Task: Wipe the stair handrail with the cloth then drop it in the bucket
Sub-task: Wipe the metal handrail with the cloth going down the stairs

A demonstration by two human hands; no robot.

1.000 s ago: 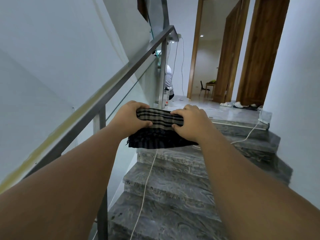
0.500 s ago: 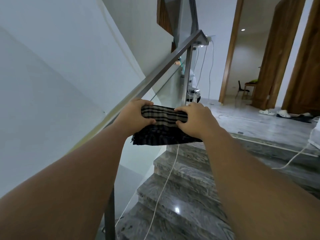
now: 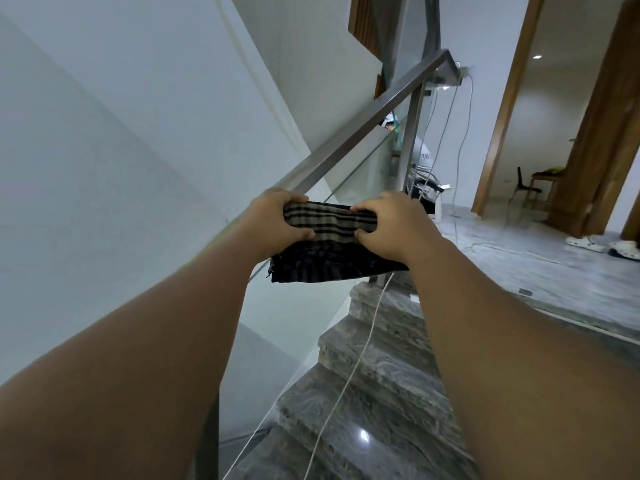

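— Grey marble stairs [image 3: 377, 372] climb beside a glass panel; where's the cloth [image 3: 329, 237]?

— Folded over the steel handrail [image 3: 363, 133], left hand [image 3: 273, 221] and right hand [image 3: 391, 226] gripping its 2 ends, fingers clenched.

— How will it handle?

— Soft, light, probably prone to bunching. Hold both ends, pressing down. No bucket visible.

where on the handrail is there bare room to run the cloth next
The handrail is bare above both hands, up to its top corner by the metal post. It is crowded where the left hand and right hand grip the cloth. A white cord trails down the steps.
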